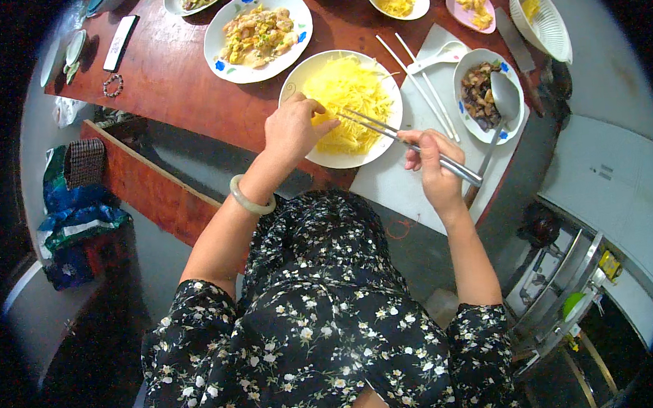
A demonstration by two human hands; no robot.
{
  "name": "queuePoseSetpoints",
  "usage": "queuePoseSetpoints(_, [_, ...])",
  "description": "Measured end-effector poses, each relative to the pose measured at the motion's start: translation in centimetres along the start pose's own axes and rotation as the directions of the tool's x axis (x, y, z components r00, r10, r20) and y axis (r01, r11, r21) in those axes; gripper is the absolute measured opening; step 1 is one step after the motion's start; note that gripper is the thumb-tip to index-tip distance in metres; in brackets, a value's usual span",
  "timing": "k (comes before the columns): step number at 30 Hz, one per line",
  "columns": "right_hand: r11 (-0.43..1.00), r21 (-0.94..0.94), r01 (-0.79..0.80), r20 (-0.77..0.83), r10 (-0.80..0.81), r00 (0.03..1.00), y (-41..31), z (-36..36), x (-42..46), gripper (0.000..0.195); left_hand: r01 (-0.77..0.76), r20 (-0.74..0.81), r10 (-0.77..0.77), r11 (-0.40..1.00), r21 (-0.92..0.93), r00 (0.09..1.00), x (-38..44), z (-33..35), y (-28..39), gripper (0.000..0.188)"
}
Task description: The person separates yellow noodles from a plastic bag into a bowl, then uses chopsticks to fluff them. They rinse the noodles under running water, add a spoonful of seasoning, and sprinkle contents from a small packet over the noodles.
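Observation:
A round white plate (394, 98) on the table holds a heap of fine yellow shreds (348, 92), perhaps potato. My left hand (294, 122), a pale bangle on its wrist, reaches over the plate's near left side. Its thumb and bent fingers are at the edge of the shreds; whether they pinch any is unclear. In my right hand (435, 157) is a pair of metal chopsticks (375, 125), grasped near the thick ends. Their tips touch or hover just over the shreds, close to my left thumb.
Right of the plate, white chopsticks (415, 83) and a white spoon (438, 57) lie on a white board (397, 183). Beside them, a bowl of dark chopped food (478, 93) holds a metal ladle (506, 92). A plate of cooked food (259, 36) and an open drawer (153, 174) are leftward.

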State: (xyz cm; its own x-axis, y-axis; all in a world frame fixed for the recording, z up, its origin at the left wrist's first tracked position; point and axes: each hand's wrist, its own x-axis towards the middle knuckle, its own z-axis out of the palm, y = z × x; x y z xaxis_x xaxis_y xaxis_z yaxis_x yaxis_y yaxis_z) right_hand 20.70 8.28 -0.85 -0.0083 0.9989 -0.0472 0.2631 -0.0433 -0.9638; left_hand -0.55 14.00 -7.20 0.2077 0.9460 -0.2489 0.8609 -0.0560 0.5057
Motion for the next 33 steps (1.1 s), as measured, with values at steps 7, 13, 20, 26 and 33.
queuePoseSetpoints(7, [0.879, -0.344, 0.329, 0.1, -0.314, 0.944, 0.5, 1.2, 0.7, 0.013, -0.089, -0.325, 0.107, 0.994, 0.071, 0.94, 0.8, 1.7, 0.3, 0.019])
queuePoseSetpoints(13, [0.866, -0.325, 0.38, 0.163, -0.345, 0.924, 0.2, 1.7, 1.6, 0.011, -0.127, -0.206, 0.163, 0.976, 0.177, 0.965, 2.5, 1.6, -0.1, 0.018])
queuePoseSetpoints(20, [0.969, -0.177, 0.173, 0.144, -0.148, 0.978, -1.3, 1.4, 0.9, 0.012, -0.128, -0.116, 0.132, 0.991, 0.044, 0.984, 4.4, -1.5, -0.7, 0.016])
queuePoseSetpoints(26, [0.962, -0.245, 0.123, 0.164, -0.084, 0.983, -2.3, -0.7, 0.2, 0.014, -0.167, -0.138, 0.154, 0.982, -0.086, 0.978, 3.7, -5.6, -0.3, 0.016])
queuePoseSetpoints(33, [0.993, -0.098, -0.07, 0.19, 0.087, 0.978, -2.8, -0.9, 0.9, 0.019, -0.194, -0.124, 0.194, 0.981, 0.008, 0.973, 0.7, -4.2, -0.3, 0.023])
